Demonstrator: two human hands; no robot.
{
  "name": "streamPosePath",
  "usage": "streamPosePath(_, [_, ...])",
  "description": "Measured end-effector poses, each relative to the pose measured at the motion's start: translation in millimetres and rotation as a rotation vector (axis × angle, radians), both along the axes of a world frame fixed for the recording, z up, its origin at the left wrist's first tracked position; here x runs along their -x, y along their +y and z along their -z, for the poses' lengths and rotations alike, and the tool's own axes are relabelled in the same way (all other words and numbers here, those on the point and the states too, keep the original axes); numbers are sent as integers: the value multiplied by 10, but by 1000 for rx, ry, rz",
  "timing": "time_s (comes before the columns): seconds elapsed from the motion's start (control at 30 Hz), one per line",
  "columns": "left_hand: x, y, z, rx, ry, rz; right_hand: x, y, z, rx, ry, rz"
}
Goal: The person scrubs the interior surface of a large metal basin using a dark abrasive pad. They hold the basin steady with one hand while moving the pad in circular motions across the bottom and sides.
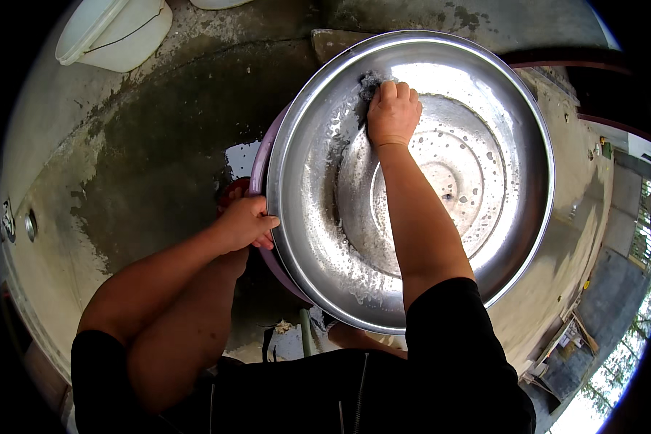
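A large round stainless steel basin [461,157] is tilted towards me, its inside wet with suds and drops. My right hand [395,115] presses a dark scouring pad [370,84], perhaps steel wool, to the basin's upper inner wall. The fingers are curled and partly hide the pad. At the left rim, my left hand [247,223] grips the basin, its thumb near the edge. Behind the steel basin shows part of a pinkish-purple tub [261,157]; the rest of that tub is covered.
A white plastic bucket [125,38] with a wire handle is at the upper left. Dark wet patches cover the concrete floor [157,163]. My bare knee [195,320] is beside the left forearm. A small round metal object [31,225] lies at far left.
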State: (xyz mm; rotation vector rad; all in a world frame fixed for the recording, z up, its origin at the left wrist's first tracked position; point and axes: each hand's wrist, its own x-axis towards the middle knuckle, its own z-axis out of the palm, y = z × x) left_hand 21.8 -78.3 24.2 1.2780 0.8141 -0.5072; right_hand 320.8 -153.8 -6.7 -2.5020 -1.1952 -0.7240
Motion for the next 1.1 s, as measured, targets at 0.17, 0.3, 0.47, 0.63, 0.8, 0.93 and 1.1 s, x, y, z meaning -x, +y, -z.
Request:
streamPosePath(0.17, [53, 24, 79, 2, -27, 46, 1060, -444, 159, 69, 215, -362])
streamPosePath(0.3, [134, -51, -8, 44, 1, 99, 1893, -1358, 134, 150, 464, -459])
streamPosePath(0.47, [333, -244, -108, 324, 135, 653, 1929, -2465, -420, 482, 695, -688])
streamPosePath(0.63, [139, 154, -201, 239, 44, 505, 1739, -2785, -592, 660, 793, -846])
streamPosePath(0.8, [-421, 448, -446, -221, -192, 13, 1667, -2250, -362, 590, 644, -1029])
streamPosePath(0.93, [-388, 349, -379, -351, -130, 92, 1560, -1290, -125, 343, 419, -859])
streamPosePath(1.1, [108, -119, -308, -63, -145, -57, 952, -139, -152, -52, 256, -356])
